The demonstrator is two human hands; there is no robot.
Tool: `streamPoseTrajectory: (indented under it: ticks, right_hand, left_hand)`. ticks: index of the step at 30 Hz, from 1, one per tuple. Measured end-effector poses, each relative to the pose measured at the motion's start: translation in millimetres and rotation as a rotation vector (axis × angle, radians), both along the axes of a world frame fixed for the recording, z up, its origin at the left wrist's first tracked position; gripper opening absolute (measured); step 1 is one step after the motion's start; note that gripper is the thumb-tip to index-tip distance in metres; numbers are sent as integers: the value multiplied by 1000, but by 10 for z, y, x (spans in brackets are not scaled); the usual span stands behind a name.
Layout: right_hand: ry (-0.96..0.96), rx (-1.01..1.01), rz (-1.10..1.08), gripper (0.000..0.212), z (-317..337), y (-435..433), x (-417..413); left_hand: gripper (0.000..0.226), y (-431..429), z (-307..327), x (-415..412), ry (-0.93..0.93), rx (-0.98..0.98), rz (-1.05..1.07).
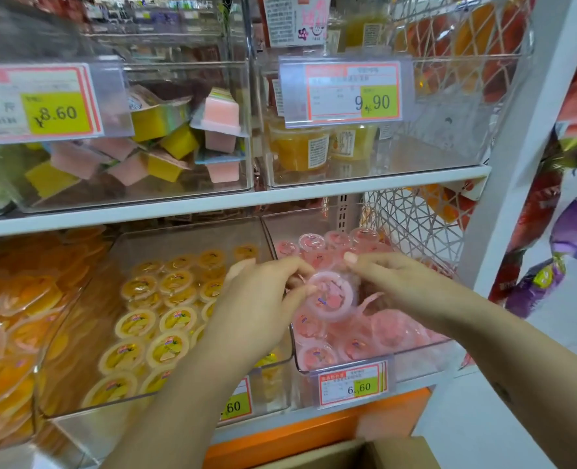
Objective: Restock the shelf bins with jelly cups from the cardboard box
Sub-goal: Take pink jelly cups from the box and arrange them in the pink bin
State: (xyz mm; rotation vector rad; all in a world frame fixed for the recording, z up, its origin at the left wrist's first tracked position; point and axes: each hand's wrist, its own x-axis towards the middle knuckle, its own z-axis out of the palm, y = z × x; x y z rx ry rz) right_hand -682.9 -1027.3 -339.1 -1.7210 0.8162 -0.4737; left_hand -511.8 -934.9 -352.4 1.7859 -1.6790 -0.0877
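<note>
A pink jelly cup (331,297) is held over the clear lower-right bin (375,362), which is filled with several pink jelly cups (317,357). My left hand (263,299) grips the cup from its left side, fingers curled round its rim. My right hand (391,282) reaches in from the right and its fingers curl behind the same cup. The cardboard box (375,451) shows only as a flap at the bottom edge.
A clear bin of yellow jelly cups (151,326) sits to the left, with an orange-cup bin (6,326) beyond it. The upper shelf holds bins with price tags 8.60 (57,113) and 9.90 (371,103). Snack bags (557,252) hang at right.
</note>
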Motion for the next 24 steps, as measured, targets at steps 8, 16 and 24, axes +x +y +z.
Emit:
streamPoseTrajectory:
  ticks: [8,16,24]
  right_hand:
    - [134,-646,-83,28,-34,51,57]
    - [130,-366,-234,11,-190,-205,147]
    - [127,130,-279,12,-457,-481,581]
  left_hand:
    - [4,2,21,-26,-109,45,69]
    - [22,-16,-4,146,-152,19,91]
    - [24,-15,-120,341,-110,106,55]
